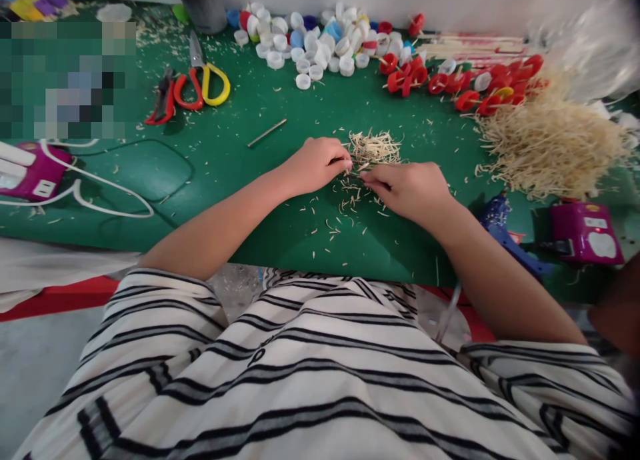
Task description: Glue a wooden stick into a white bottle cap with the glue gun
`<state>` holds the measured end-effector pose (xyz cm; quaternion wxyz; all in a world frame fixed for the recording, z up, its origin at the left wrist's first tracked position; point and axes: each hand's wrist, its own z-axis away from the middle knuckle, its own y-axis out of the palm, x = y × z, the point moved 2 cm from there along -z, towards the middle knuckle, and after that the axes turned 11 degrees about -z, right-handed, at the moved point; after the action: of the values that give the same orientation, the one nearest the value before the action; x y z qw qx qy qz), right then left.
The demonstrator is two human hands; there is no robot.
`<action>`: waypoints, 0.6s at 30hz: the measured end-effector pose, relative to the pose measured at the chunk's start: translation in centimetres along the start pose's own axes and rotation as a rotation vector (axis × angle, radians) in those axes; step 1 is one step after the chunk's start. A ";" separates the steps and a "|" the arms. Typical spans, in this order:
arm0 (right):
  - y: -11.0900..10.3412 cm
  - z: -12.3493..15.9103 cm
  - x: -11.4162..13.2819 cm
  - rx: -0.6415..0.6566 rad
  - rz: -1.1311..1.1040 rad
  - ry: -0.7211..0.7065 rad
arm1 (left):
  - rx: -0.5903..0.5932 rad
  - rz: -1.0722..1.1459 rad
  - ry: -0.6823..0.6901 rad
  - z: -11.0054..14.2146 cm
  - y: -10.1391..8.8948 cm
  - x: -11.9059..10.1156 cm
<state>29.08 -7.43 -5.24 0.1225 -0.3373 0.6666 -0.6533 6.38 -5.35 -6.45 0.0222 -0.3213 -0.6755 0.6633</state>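
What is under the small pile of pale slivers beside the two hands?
Bare green tabletop shows around the small pile, so it probably rests on that surface. Anything directly beneath cannot be seen: the slivers themselves cover it.

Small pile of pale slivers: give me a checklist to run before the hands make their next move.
1. Both hands at the small pile: ok; left hand and right hand are at its near side.
2. Sliver gripped: cannot tell; too small between the fingertips.
3. Scissors away from the hands: ok.
4. Green tabletop free of scraps: not ok; slivers lie scattered.
5. Right forearm off the blue glue gun: cannot tell; they look close.
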 end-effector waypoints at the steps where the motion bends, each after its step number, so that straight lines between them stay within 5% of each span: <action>1: 0.0 0.0 0.0 0.015 0.006 0.007 | -0.002 0.006 -0.001 0.0 0.0 0.0; 11: -1.1 0.5 -0.1 0.095 0.015 0.082 | 0.062 0.005 0.001 0.2 -0.3 -0.9; 18: -1.4 0.6 -0.7 0.079 -0.034 0.072 | -0.005 0.072 0.015 0.2 0.0 -0.8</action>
<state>30.38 -7.35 -4.19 0.1007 -0.3197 0.6383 -0.6930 6.93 -5.94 -6.15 0.0028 -0.3504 -0.6648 0.6597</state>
